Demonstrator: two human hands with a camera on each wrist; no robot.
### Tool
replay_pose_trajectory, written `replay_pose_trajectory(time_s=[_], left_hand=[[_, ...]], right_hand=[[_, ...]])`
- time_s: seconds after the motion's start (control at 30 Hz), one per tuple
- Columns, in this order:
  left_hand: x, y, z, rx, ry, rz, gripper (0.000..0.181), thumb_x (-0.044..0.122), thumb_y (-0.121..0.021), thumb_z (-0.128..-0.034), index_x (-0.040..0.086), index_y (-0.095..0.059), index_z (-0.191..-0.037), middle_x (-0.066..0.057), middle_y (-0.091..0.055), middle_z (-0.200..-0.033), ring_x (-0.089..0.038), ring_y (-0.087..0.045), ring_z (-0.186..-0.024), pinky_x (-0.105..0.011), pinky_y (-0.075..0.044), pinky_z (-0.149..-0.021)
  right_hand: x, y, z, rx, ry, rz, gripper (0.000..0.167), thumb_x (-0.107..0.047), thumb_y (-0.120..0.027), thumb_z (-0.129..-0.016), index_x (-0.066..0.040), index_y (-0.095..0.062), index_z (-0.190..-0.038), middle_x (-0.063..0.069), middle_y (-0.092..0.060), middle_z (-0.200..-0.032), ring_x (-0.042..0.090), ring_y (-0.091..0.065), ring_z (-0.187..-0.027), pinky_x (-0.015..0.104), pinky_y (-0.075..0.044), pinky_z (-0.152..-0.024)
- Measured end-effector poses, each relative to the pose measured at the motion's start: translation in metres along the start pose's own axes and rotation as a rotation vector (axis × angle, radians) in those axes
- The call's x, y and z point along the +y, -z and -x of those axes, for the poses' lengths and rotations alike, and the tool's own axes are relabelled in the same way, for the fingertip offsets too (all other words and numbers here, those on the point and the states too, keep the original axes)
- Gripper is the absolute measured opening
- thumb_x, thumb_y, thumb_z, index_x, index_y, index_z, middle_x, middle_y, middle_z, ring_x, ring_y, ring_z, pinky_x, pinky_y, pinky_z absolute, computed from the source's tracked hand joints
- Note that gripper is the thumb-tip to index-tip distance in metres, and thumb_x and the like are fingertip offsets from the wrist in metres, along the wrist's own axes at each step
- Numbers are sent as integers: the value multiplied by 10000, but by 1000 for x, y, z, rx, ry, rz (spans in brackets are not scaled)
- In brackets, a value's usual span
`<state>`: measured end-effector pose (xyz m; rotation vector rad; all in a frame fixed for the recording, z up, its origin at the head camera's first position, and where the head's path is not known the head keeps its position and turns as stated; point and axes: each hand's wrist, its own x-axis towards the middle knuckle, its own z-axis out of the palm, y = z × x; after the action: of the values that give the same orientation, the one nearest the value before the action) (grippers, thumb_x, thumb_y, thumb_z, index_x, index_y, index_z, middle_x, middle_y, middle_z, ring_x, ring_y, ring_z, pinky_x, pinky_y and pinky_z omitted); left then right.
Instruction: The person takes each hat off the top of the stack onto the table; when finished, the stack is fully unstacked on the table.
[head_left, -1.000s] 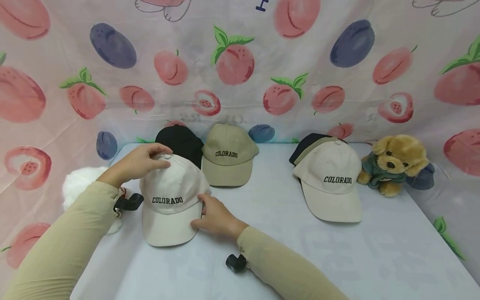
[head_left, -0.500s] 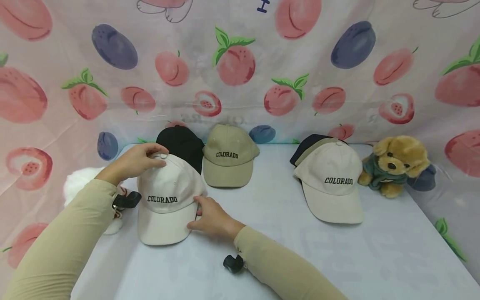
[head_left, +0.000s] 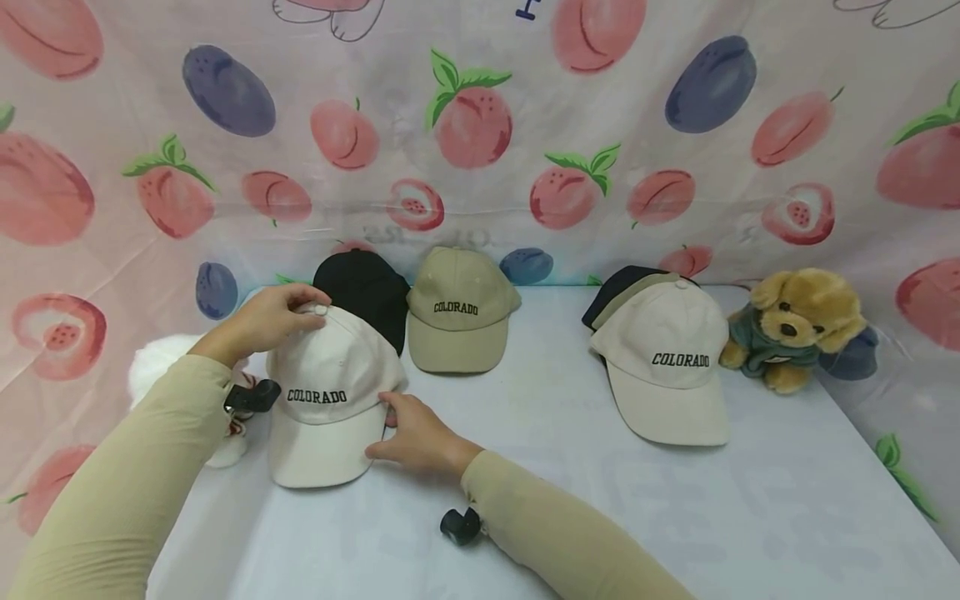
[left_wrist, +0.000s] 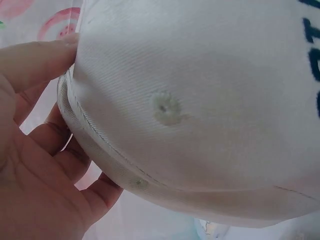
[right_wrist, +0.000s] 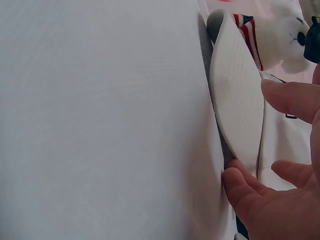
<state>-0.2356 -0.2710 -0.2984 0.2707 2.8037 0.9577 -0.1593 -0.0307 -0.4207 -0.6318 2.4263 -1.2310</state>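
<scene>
An off-white baseball cap (head_left: 330, 358) lettered COLORADO stands at the left of the table, brim toward me. My left hand (head_left: 266, 321) holds its crown at the top; in the left wrist view the thumb lies along the cloth and the fingers curl behind it. At the cap's right side, my right hand (head_left: 420, 437) grips where brim and crown meet. The right wrist view has the thumb over the brim (right_wrist: 237, 95) and fingertips (right_wrist: 235, 182) at its lower edge. Behind stand a black cap (head_left: 363, 292), partly covered, and an olive-tan cap (head_left: 457, 312).
On the right, another off-white cap (head_left: 667, 358) overlaps a tan one and a dark one (head_left: 618, 287). Beside them sits a brown plush dog (head_left: 795, 325). A white plush toy (head_left: 161, 358) is partly hidden behind my left arm. Fruit-printed cloth (head_left: 480, 200) hangs behind the white table (head_left: 570, 483).
The front off-white cap has shifted a little to the left, with both hands keeping their hold. More of the black cap behind it shows. The other caps and toys stay put.
</scene>
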Motion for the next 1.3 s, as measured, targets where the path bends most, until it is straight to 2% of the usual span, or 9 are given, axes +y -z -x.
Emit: replay_pose_trajectory(time_s=[0.33, 0.53, 0.87, 1.3], left_hand=[[-8, 2, -2, -3, 20, 9, 436, 239, -634, -998, -2, -551, -1352, -243, -536, -1368, -360, -461, -1264, -531, -387, -1014], [-8, 3, -2, -6, 30, -2, 429, 241, -624, -1001, 2, -554, -1350, -247, -524, -1380, -378, -444, -1284, -550, -371, -1030], [-8, 1, -5, 4, 12, -27, 378, 221, -617, -1001, 7, -589, -1311, -242, -551, -1352, -372, -461, -1273, -538, -378, -1026], [-13, -5, -7, 45, 0, -32, 345, 184, -629, -980, -7, -620, -1268, -230, -598, -1270, -327, -504, -1180, -479, -394, -995]], right_hand=[[-2, -6, -3, -19, -2, -27, 809, -214, -824, -826, -18, -409, -1492, 125, -526, -1387, 152, -569, -1184, 231, -430, -982], [-3, -8, -5, -41, -13, -64, 802, -198, -820, -829, -35, -406, -1496, 108, -531, -1414, 150, -543, -1245, 243, -409, -1021], [-3, -9, -5, -54, -6, -58, 814, -208, -831, -823, -37, -406, -1496, 102, -530, -1409, 151, -544, -1243, 241, -407, -1020], [-4, -10, -6, -84, -17, -50, 828, -197, -842, -815, -33, -400, -1495, 92, -480, -1460, 149, -529, -1266, 231, -398, -1029]])
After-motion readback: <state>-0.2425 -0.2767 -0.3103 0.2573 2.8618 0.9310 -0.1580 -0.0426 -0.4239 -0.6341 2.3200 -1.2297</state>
